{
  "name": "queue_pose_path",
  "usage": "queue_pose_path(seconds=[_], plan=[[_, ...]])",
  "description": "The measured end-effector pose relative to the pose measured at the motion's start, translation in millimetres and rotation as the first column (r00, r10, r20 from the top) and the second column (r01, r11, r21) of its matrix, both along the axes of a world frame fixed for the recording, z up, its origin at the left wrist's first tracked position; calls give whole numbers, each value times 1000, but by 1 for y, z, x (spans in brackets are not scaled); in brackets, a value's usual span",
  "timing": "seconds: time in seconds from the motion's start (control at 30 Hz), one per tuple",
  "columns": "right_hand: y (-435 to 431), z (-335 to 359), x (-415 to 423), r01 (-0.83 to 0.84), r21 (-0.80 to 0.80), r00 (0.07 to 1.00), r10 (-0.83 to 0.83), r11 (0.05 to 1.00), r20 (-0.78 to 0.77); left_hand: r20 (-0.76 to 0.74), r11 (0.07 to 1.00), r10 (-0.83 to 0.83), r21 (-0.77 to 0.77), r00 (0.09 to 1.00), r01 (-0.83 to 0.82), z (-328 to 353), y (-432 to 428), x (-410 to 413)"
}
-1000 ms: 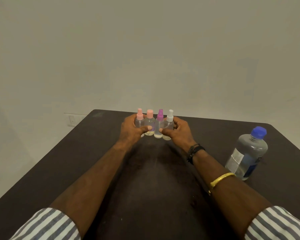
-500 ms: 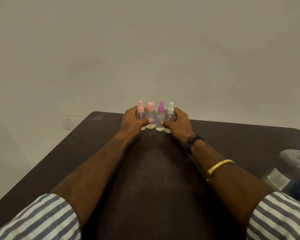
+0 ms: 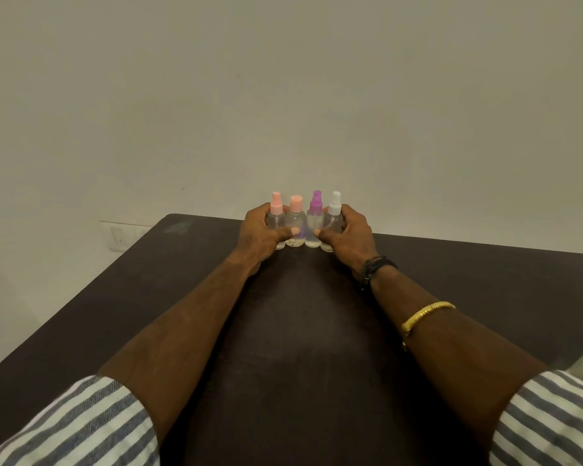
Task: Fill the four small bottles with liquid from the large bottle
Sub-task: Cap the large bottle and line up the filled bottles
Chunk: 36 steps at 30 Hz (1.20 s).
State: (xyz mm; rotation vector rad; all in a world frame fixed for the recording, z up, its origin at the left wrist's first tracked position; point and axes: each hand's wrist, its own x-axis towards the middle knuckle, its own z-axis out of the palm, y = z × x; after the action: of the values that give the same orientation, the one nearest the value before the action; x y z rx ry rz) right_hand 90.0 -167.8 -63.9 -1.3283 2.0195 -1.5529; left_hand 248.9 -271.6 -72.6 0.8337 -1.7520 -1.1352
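**Still no pouring**

The left hand and right hand keep squeezing the four small clear plastic bottles together, mid-frame on the dark brown table. The big blue-capped bottle has slipped out of view, lower right.

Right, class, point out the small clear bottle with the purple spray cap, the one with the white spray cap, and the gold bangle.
small clear bottle with purple spray cap point(image 3: 316, 206): head view, its cap.
small clear bottle with white spray cap point(image 3: 335, 206): head view, its cap.
gold bangle point(image 3: 426, 311): head view, band's middle.
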Motion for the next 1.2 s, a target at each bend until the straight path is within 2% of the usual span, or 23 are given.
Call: queue_pose_path(seconds=[0.17,0.33,0.57,1.2], plan=[[3,4,1,72,30,996,-71,997,-50,33,999,30,-39,999,-29,-1,-1,0],[3,0,3,195,29,979,-193,980,-59,99,977,202,-97,974,-192,-5,8,1],[0,-1,7,306,13,952,-306,952,1,114,953,292,-117,950,-279,-5,8,-5],[-22,-7,6,412,-15,910,-411,911,54,76,943,330,-79,941,-324,-7,-9,-22]])
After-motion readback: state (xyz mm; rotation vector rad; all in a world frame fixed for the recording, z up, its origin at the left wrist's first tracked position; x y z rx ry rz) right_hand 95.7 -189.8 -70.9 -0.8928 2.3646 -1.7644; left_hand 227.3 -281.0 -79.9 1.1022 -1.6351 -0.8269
